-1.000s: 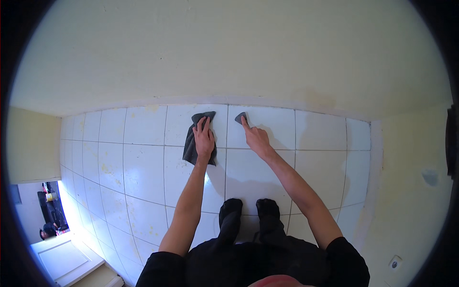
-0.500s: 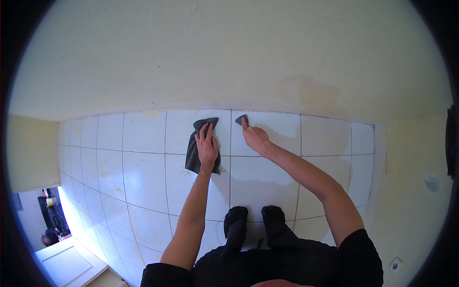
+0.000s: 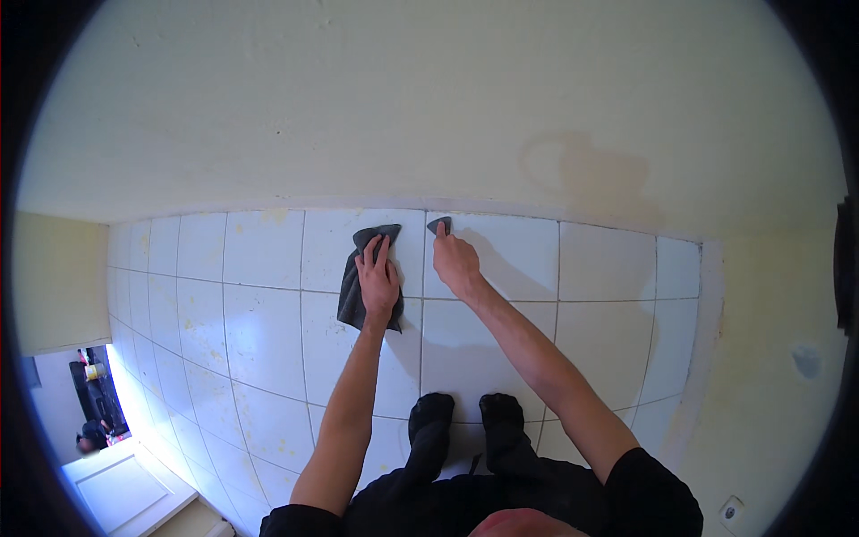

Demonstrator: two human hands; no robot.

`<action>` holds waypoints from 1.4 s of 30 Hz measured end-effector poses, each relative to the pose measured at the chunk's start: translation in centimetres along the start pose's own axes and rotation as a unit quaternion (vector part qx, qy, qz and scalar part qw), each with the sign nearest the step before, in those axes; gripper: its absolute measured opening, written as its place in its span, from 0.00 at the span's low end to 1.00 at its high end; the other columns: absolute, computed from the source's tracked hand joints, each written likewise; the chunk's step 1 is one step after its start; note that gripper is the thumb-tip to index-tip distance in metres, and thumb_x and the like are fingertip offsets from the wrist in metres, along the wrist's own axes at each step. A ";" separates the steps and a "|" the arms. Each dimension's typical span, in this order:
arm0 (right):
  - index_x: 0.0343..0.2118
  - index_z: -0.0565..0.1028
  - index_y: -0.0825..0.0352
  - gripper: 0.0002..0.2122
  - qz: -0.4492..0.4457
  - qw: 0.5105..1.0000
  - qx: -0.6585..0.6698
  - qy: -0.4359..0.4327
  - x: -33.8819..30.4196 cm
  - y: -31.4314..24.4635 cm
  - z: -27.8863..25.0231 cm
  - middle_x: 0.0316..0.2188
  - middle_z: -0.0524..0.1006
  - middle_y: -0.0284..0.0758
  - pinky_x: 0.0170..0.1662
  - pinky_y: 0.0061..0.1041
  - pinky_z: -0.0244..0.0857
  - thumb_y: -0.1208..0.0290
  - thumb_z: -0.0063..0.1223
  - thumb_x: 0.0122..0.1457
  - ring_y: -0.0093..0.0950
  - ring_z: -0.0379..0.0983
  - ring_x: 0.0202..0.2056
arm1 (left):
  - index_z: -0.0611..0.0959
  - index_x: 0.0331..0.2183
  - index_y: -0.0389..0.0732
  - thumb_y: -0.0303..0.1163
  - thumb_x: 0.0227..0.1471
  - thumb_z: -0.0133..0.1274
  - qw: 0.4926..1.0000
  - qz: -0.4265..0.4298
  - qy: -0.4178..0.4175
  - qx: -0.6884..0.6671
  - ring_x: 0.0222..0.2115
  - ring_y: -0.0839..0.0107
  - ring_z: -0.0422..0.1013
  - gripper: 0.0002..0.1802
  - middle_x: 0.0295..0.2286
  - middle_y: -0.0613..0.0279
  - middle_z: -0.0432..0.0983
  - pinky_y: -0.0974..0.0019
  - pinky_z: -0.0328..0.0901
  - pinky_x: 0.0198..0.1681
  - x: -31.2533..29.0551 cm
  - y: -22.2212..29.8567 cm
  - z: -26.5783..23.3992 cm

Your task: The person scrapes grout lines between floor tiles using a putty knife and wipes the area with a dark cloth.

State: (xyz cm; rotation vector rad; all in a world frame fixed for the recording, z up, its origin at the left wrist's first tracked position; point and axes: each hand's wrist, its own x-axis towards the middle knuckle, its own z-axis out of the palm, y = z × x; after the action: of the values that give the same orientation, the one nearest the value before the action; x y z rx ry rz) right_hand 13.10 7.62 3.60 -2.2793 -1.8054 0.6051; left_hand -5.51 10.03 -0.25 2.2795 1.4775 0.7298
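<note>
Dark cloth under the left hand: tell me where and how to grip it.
Pinch the near-left corner of the cloth, coming from the left: that corner lies uncovered, while the left hand probably blocks its right side.

Both arms reach forward and down, angling toward each other. The left forearm [image 3: 347, 394] runs nearly straight to the left hand [image 3: 379, 288], which lies palm down, fingers slightly spread and pointing toward the far edge of the tiled floor [image 3: 488, 345]. The right forearm [image 3: 514, 336] slants inward from a wider elbow; the right hand [image 3: 456, 263] sits nearer that edge, its index finger extended, the other fingers mostly hidden. Below, the left foot [image 3: 433, 409] and right foot [image 3: 501, 412] stand apart.
</note>
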 end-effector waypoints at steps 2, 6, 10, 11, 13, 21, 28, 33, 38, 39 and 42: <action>0.56 0.69 0.83 0.23 0.000 1.000 0.008 0.012 0.5 0.4 0.0 0.22 0.81 0.47 0.28 0.38 0.77 0.75 0.47 0.58 0.40 0.82 0.25 | 0.75 0.57 0.41 0.22 0.53 0.46 1.000 -0.006 -0.002 -0.003 0.55 0.50 0.64 0.28 0.56 0.54 0.66 0.45 0.54 0.61 -0.1 0.3 0.2; 0.53 0.71 0.83 0.20 0.008 1.000 0.004 0.006 0.6 -0.2 -0.2 0.23 0.81 0.47 0.28 0.38 0.77 0.74 0.45 0.61 0.40 0.82 0.27 | 0.75 0.57 0.42 0.22 0.54 0.46 1.000 -0.006 -0.010 -0.006 0.55 0.51 0.64 0.28 0.56 0.54 0.66 0.43 0.54 0.61 -0.1 0.2 -0.1; 0.45 0.76 0.81 0.15 0.023 0.999 0.011 0.028 0.7 -0.3 -0.4 0.25 0.82 0.47 0.29 0.38 0.77 0.74 0.45 0.62 0.40 0.82 0.28 | 0.75 0.58 0.44 0.23 0.55 0.46 1.000 -0.016 -0.015 -0.006 0.56 0.51 0.63 0.28 0.57 0.55 0.65 0.41 0.52 0.63 0.0 0.2 0.1; 0.45 0.76 0.81 0.15 0.023 0.999 0.011 0.027 0.6 -0.4 -0.6 0.25 0.82 0.47 0.29 0.38 0.77 0.74 0.45 0.62 0.40 0.82 0.28 | 0.75 0.58 0.44 0.23 0.55 0.46 1.000 -0.017 -0.015 -0.004 0.56 0.51 0.63 0.28 0.57 0.55 0.65 0.41 0.52 0.63 -0.2 0.3 0.1; 0.56 0.67 0.84 0.23 0.008 0.999 0.018 -0.031 0.7 -0.4 -0.8 0.28 0.81 0.52 0.31 0.40 0.77 0.78 0.43 0.59 0.44 0.82 0.29 | 0.74 0.58 0.44 0.23 0.55 0.46 0.999 -0.027 -0.019 -0.004 0.57 0.51 0.63 0.28 0.57 0.55 0.65 0.39 0.50 0.64 -0.1 0.2 0.1; 0.41 0.79 0.80 0.14 0.034 0.998 0.021 0.040 0.4 -1.4 -0.6 0.24 0.82 0.48 0.29 0.36 0.77 0.74 0.47 0.60 0.40 0.83 0.27 | 0.74 0.58 0.44 0.23 0.55 0.46 1.000 -0.002 -0.008 0.006 0.56 0.49 0.62 0.28 0.57 0.55 0.66 0.44 0.53 0.63 0.0 0.1 0.0; 0.37 0.81 0.77 0.12 0.010 1.000 0.003 -0.002 0.9 -2.3 0.2 0.47 0.75 0.62 0.36 0.37 0.78 0.76 0.51 0.55 0.43 0.83 0.36 | 0.75 0.58 0.43 0.23 0.55 0.46 1.000 -0.015 -0.014 -0.007 0.57 0.52 0.63 0.27 0.56 0.54 0.66 0.42 0.52 0.63 0.0 0.4 -0.1; 0.37 0.80 0.75 0.11 0.048 0.998 0.051 0.000 1.9 -2.8 0.8 0.54 0.70 0.65 0.37 0.38 0.78 0.75 0.51 0.55 0.46 0.82 0.39 | 0.75 0.57 0.43 0.23 0.55 0.46 1.000 -0.011 -0.011 -0.001 0.56 0.52 0.63 0.27 0.57 0.55 0.66 0.44 0.52 0.63 0.0 0.3 0.1; 0.34 0.81 0.71 0.09 0.061 0.993 0.099 0.021 3.0 -2.7 0.4 0.45 0.77 0.60 0.35 0.38 0.78 0.74 0.52 0.56 0.44 0.82 0.36 | 0.75 0.57 0.43 0.23 0.54 0.46 1.000 -0.011 -0.009 0.006 0.55 0.52 0.64 0.27 0.56 0.55 0.66 0.45 0.53 0.62 -0.1 0.3 0.1; 0.34 0.81 0.72 0.09 0.069 0.990 0.118 0.029 3.1 -2.8 0.4 0.41 0.79 0.58 0.35 0.39 0.77 0.74 0.52 0.56 0.45 0.82 0.35 | 0.75 0.57 0.44 0.22 0.54 0.46 1.000 -0.003 -0.005 0.003 0.55 0.50 0.63 0.28 0.57 0.55 0.66 0.47 0.55 0.62 -0.1 0.2 0.1; 0.38 0.79 0.75 0.11 0.090 0.985 0.142 0.044 2.9 -3.2 0.5 0.34 0.80 0.56 0.36 0.41 0.77 0.74 0.51 0.56 0.46 0.82 0.34 | 0.75 0.57 0.45 0.22 0.54 0.45 1.000 0.007 0.001 0.006 0.54 0.48 0.62 0.28 0.57 0.56 0.65 0.49 0.57 0.61 -0.1 0.0 0.1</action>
State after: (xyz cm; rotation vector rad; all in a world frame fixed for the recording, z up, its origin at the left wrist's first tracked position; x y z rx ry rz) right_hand 10.52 11.15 3.75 -2.2453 -1.3831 0.7261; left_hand -5.54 9.93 -0.38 2.2995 1.4728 0.7294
